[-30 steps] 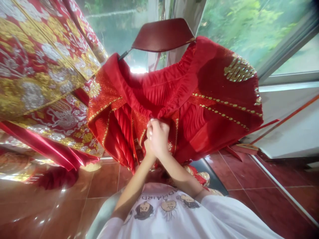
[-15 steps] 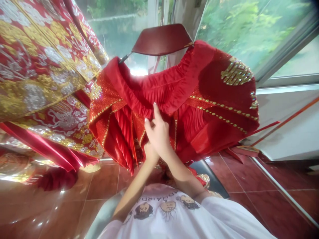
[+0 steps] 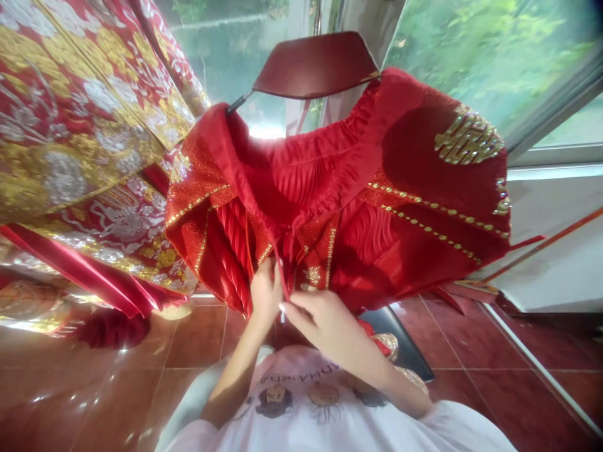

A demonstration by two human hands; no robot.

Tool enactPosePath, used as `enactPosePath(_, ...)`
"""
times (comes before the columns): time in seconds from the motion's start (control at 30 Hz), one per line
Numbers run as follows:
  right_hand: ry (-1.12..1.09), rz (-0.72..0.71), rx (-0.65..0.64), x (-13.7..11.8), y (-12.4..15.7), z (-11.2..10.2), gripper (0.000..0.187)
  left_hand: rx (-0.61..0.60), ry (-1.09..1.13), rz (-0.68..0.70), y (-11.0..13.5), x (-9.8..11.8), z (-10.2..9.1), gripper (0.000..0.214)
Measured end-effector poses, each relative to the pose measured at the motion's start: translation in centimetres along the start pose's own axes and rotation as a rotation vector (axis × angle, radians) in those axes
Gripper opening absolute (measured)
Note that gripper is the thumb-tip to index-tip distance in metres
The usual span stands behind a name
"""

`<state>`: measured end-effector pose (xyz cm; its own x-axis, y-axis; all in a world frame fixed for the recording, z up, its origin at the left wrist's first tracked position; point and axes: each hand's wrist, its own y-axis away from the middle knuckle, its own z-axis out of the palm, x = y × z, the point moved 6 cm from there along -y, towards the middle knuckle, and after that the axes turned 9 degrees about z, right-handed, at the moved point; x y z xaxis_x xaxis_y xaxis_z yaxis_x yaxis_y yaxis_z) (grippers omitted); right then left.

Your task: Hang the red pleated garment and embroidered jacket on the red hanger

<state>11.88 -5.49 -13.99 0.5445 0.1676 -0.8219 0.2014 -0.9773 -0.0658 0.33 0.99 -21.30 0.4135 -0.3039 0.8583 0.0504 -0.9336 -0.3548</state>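
Note:
A red pleated skirt (image 3: 405,169) with gold beading and a gathered waistband (image 3: 325,188) hangs spread out on a hanger with a dark red shield-shaped plate (image 3: 315,66). From the front of the waistband a thin red drawstring (image 3: 281,273) runs down between my hands. My right hand (image 3: 323,320) pinches its lower end between thumb and fingertips. Close beside the cord, my left hand (image 3: 266,292) is closed in front of the skirt; its fingertips are partly hidden, so what it grips cannot be made out.
At left hangs red cloth with gold and silver embroidery (image 3: 66,125), with a shiny red band (image 3: 94,279) below. Windows (image 3: 452,69) stand behind the skirt. A dark seat (image 3: 409,345) lies under it on the red tiled floor (image 3: 494,389).
Both hands have come down and back from the waistband and moved apart. The red drawstring now shows stretched downward to my right hand. The view has shifted slightly.

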Motion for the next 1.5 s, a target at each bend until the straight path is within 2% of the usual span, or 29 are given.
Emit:
enactPosePath(0.07, -0.012, 0.050, -0.043, 1.6, 0.6, 0.4, 0.036, 0.003, 0.193, -0.012, 0.6, 1.0, -1.3, 0.048)
enactPosePath(0.13, -0.025, 0.090, -0.025, 2.8, 0.5, 0.3, 0.035, -0.029, 0.482, -0.003, 1.0, 2.4, -1.7, 0.051)
enactPosePath(0.2, -0.058, 0.096, -0.026, 3.4, -0.2, 0.3, 0.039, -0.091, 0.710, -0.006, 1.3, 3.7, -1.5, 0.044)
enactPosePath(0.27, -0.118, 0.086, -0.018, 3.5, -1.3, 0.0, 0.033, -0.102, 0.813, -0.036, 1.4, 4.5, -1.2, 0.033)
enactPosePath(0.33, -0.168, 0.076, 0.044, 3.6, -2.5, -0.6, 0.016, -0.035, 0.796, -0.053, 1.4, 4.6, -1.2, 0.029)
enactPosePath(0.4, -0.216, 0.070, 0.086, 3.7, -3.4, -1.3, 0.049, 0.052, 0.711, -0.028, 1.4, 4.5, -1.8, 0.030)
enactPosePath(0.47, -0.302, 0.065, 0.011, 3.7, -3.9, -1.4, 0.073, 0.102, 0.646, -0.006, 1.5, 4.4, -2.4, 0.030)
enactPosePath(0.53, -0.397, 0.072, -0.064, 3.6, -4.1, -1.3, 0.078, 0.125, 0.613, -0.007, 1.7, 4.2, -3.0, 0.030)
enactPosePath(0.57, -0.415, 0.081, -0.041, 3.7, -4.2, -1.5, 0.075, 0.130, 0.595, -0.010, 1.8, 4.1, -3.2, 0.030)
enactPosePath(0.63, -0.351, 0.097, 0.155, 3.7, -4.4, -2.3, 0.059, 0.126, 0.544, -0.010, 2.1, 4.0, -3.4, 0.030)
enactPosePath(0.77, -0.077, 0.052, 0.712, 2.8, -4.4, -3.6, 0.034, 0.040, 0.491, 0.004, 2.8, 4.2, -2.4, 0.031)
enactPosePath(0.83, -0.008, 0.017, 0.843, 2.3, -4.7, -3.3, 0.031, 0.006, 0.506, -0.007, 3.1, 4.4, -1.7, 0.033)
enactPosePath(0.87, 0.015, 0.001, 0.856, 2.1, -5.0, -3.0, 0.029, -0.007, 0.513, -0.011, 3.3, 4.5, -1.4, 0.033)
enactPosePath(0.97, 0.033, -0.094, 0.753, 2.0, -6.0, -2.0, 0.031, -0.032, 0.512, 0.001, 3.7, 4.7, -0.8, 0.034)
enactPosePath(1.07, -0.091, -0.159, 0.544, 2.9, -6.0, -1.0, 0.040, -0.030, 0.507, 0.023, 3.6, 4.2, -0.2, 0.033)
enactPosePath(1.17, -0.246, -0.051, 0.397, 5.5, -5.3, -0.5, 0.040, -0.010, 0.472, 0.044, 2.6, 2.7, 0.9, 0.033)
enactPosePath(1.3, -0.441, 0.139, 0.297, 8.7, -4.3, -0.3, 0.037, -0.058, 0.470, 0.062, 0.8, 1.2, 2.9, 0.036)
enactPosePath(1.37, -0.461, 0.148, 0.296, 9.0, -4.0, -0.5, 0.036, -0.110, 0.512, 0.070, 0.4, 1.3, 3.6, 0.038)
enactPosePath(1.5, -0.538, 0.140, 0.266, 8.1, -4.2, -0.6, 0.032, -0.189, 0.547, 0.068, 1.0, 2.1, 3.8, 0.036)
